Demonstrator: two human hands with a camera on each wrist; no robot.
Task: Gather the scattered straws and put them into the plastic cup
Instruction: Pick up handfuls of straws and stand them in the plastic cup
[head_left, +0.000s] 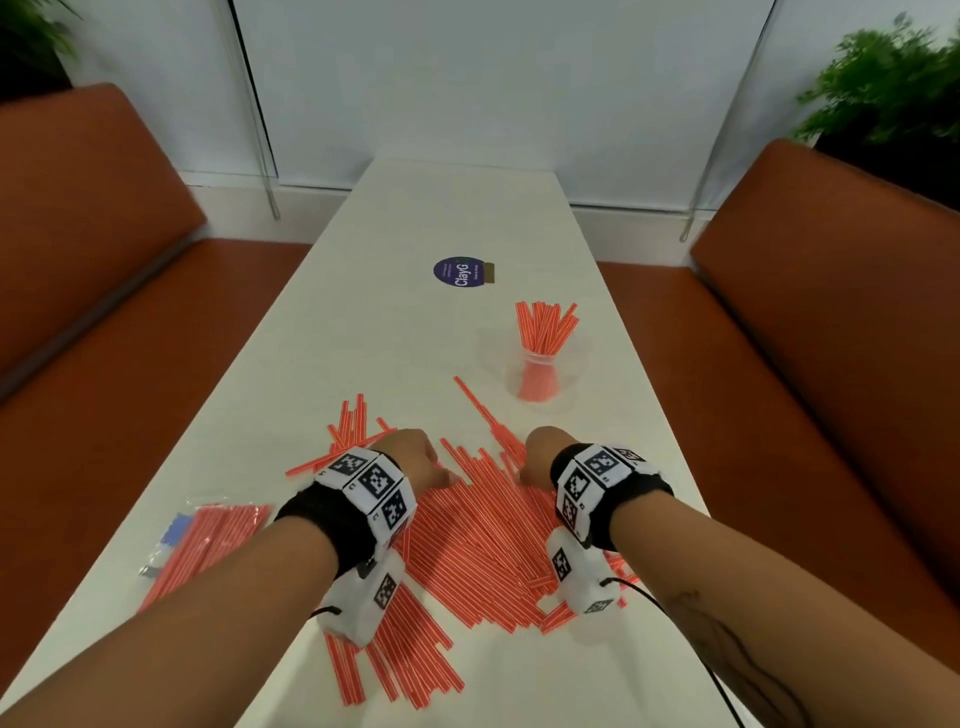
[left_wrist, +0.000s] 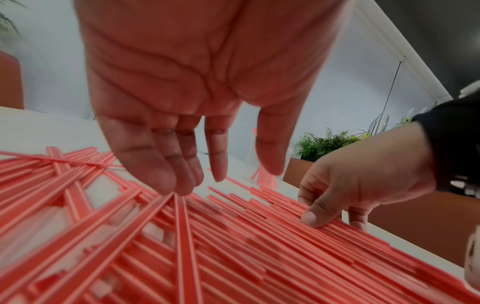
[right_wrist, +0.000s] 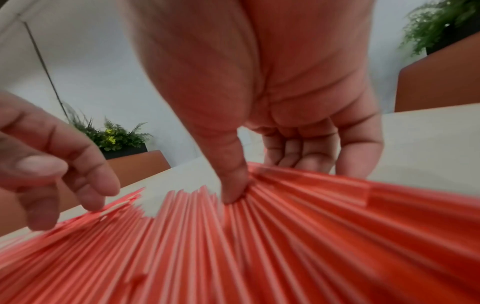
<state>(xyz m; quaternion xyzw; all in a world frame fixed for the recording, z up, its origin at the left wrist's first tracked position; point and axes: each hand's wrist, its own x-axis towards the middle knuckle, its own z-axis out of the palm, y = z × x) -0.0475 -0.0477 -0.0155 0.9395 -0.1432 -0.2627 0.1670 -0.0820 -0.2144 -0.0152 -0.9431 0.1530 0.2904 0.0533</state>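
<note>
A broad pile of orange straws (head_left: 478, 530) lies scattered on the white table (head_left: 395, 322) in front of me. My left hand (head_left: 415, 462) hangs over the pile's left part with straight fingers (left_wrist: 182, 185) whose tips touch the straws (left_wrist: 233, 257). My right hand (head_left: 537, 460) is at the pile's far right edge. Its thumb (right_wrist: 233, 185) presses on top of the straws (right_wrist: 259, 246) and its curled fingers (right_wrist: 306, 152) hook round their far ends. The clear plastic cup (head_left: 538, 382) stands further back on the right, holding a bunch of upright straws (head_left: 545, 325).
A clear bag of more straws (head_left: 208, 540) lies near the table's left edge. A purple round sticker (head_left: 457, 270) sits mid-table beyond the cup. Orange benches (head_left: 104, 312) (head_left: 831, 338) flank the narrow table. Bare table surface lies between pile and cup.
</note>
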